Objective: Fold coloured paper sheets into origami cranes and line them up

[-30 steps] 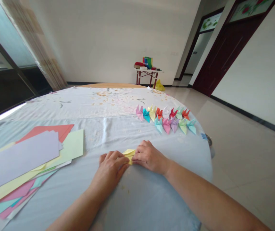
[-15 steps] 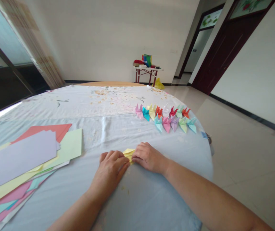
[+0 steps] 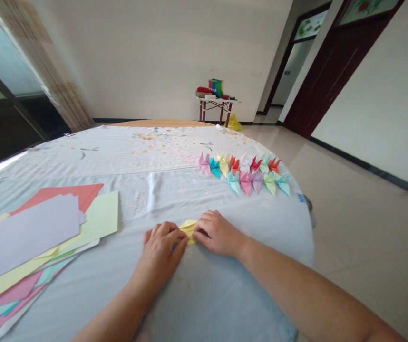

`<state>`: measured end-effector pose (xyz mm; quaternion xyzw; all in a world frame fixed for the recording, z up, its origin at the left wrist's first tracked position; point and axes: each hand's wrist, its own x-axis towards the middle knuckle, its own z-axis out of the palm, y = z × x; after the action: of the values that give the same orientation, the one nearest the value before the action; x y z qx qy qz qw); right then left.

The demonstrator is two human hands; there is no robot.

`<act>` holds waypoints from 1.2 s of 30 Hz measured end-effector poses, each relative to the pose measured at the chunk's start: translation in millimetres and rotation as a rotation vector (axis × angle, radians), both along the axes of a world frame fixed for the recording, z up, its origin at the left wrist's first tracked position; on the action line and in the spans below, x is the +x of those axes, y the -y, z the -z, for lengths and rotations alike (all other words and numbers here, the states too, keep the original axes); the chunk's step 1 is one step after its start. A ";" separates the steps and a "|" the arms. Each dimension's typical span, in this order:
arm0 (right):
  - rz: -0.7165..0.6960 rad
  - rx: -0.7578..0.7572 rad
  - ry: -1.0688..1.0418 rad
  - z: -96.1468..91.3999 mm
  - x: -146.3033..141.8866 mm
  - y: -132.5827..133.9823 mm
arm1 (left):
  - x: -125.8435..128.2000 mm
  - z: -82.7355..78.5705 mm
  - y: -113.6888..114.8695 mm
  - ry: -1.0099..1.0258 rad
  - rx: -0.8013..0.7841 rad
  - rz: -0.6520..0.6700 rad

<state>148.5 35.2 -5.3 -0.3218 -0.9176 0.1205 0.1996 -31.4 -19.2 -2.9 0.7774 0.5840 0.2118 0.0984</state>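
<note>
A small piece of folded yellow paper (image 3: 189, 230) lies on the cloth-covered table between my two hands. My left hand (image 3: 164, 244) has its fingers closed on the paper's left end, thumb in front. At the opposite end, my right hand (image 3: 216, 232) pinches the paper between thumb and fingers. Both ends of the paper are hidden under the fingers; creases show in its middle. Beyond my right hand stand several folded paper cranes (image 3: 246, 182) in two rows, in pink, blue, yellow, red, white, purple and green.
Sheets of coloured paper (image 3: 29, 232) lie in a loose, overlapping pile at the left. A pale flowered tablecloth (image 3: 125, 266) covers the round table, whose edge curves down on the right. Farther back, a small table (image 3: 218, 100) holds a colourful bag (image 3: 216, 87).
The left thumb has shifted slightly left, leaving more of the yellow paper's middle showing. Both hands stay on the paper. The whole view has moved a little.
</note>
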 end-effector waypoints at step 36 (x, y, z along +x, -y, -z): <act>0.206 -0.092 0.022 -1.7 -4.8 3.6 | 8.2 -0.9 -2.1 -0.021 -0.009 -0.178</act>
<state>143.7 31.7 -3.6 -0.4245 -0.8754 0.1378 0.1858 -23.3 -17.1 -2.0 0.7241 0.6528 0.2089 0.0766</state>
